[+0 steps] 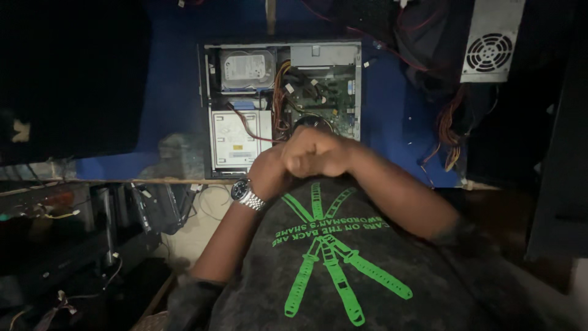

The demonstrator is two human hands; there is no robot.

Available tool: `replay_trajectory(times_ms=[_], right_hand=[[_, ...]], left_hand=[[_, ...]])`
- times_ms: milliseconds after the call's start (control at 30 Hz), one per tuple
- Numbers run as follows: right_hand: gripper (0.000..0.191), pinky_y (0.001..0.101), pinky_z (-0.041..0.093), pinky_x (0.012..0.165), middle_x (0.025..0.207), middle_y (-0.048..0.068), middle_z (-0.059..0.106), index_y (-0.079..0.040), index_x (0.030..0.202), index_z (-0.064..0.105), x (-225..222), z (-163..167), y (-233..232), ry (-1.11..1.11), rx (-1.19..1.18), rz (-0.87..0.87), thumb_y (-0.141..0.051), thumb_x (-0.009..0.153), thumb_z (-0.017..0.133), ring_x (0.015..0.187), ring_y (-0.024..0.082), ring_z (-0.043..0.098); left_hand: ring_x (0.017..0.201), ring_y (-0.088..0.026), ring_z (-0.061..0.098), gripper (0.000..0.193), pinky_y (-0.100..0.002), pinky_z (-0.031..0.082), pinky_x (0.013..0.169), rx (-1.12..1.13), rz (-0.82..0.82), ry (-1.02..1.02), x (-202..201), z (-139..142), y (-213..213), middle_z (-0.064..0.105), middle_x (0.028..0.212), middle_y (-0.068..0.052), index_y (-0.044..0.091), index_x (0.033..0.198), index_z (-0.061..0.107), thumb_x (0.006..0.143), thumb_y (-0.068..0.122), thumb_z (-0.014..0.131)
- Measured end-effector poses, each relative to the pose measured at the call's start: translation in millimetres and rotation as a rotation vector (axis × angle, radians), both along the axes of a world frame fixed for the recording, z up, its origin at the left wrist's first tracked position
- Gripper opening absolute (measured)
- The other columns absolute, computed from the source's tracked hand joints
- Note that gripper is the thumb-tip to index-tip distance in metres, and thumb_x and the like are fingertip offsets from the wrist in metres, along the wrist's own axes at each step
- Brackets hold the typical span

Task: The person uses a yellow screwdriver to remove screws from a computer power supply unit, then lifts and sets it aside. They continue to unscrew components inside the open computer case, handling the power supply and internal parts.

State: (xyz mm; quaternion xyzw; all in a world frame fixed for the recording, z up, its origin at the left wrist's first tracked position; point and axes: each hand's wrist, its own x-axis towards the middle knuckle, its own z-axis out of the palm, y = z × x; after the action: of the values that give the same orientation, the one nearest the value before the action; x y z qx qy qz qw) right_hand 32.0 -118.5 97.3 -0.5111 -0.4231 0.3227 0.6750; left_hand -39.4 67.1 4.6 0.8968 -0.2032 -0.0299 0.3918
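Your hands are pressed together in front of your chest: the right hand [315, 152] is a closed fist, and the left hand [268, 173] wraps beside it, touching it. They hold nothing. A metal watch [247, 194] sits on your left wrist.

Just beyond your hands lies an open computer case [282, 104] on a blue tabletop [392, 116]. Inside it you see a hard drive [247, 68], a white optical drive [234, 142] and orange cables [280, 101].

A grey power supply [492, 40] with a round fan grille stands at the far right, with loose wires [450, 132] under it. The room is dark. Under the tabletop edge, on your left, there are shelves [67, 245] with cables.
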Motion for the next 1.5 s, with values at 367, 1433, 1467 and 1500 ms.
replay_trajectory(times_ms=[367,1433,1467,1500], right_hand=[[0.037,0.0323,0.041,0.059,0.071,0.009,0.049,0.008,0.086,0.049,-50.7,5.4,26.1,-0.445,0.035,-0.617,-0.024,0.099,0.063,0.062,0.018,0.049],[0.036,0.0317,0.040,0.057,0.069,0.002,0.048,-0.009,0.077,0.046,-36.0,-4.3,27.0,-0.443,0.198,-0.516,-0.023,0.107,0.058,0.058,0.015,0.046],[0.038,0.0308,0.040,0.058,0.068,0.002,0.048,-0.009,0.075,0.046,-25.0,-6.2,20.2,-0.311,0.161,-0.363,-0.024,0.109,0.056,0.058,0.014,0.046],[0.041,0.0300,0.039,0.059,0.066,0.001,0.048,-0.009,0.074,0.047,-15.1,-5.8,11.9,-0.179,0.123,-0.208,-0.024,0.111,0.055,0.058,0.013,0.046]], left_hand=[[0.087,-0.038,0.072,0.024,-0.044,0.059,0.072,-0.150,0.038,-0.125,-1.0,15.9,4.7,0.072,0.099,-0.016,0.009,0.104,0.068,0.082,0.016,0.069],[0.084,-0.034,0.073,0.027,-0.041,0.058,0.069,-0.026,0.055,-0.082,0.6,-6.5,4.3,0.074,0.098,-0.017,0.008,0.105,0.072,0.080,0.014,0.074],[0.084,-0.036,0.072,0.031,-0.042,0.058,0.069,-0.006,0.007,-0.112,2.6,-5.9,4.6,0.074,0.099,-0.019,0.006,0.108,0.071,0.078,0.014,0.074],[0.084,-0.037,0.072,0.033,-0.043,0.058,0.069,0.022,0.002,-0.040,3.8,-6.1,4.6,0.073,0.098,-0.020,0.005,0.110,0.071,0.079,0.015,0.074]])
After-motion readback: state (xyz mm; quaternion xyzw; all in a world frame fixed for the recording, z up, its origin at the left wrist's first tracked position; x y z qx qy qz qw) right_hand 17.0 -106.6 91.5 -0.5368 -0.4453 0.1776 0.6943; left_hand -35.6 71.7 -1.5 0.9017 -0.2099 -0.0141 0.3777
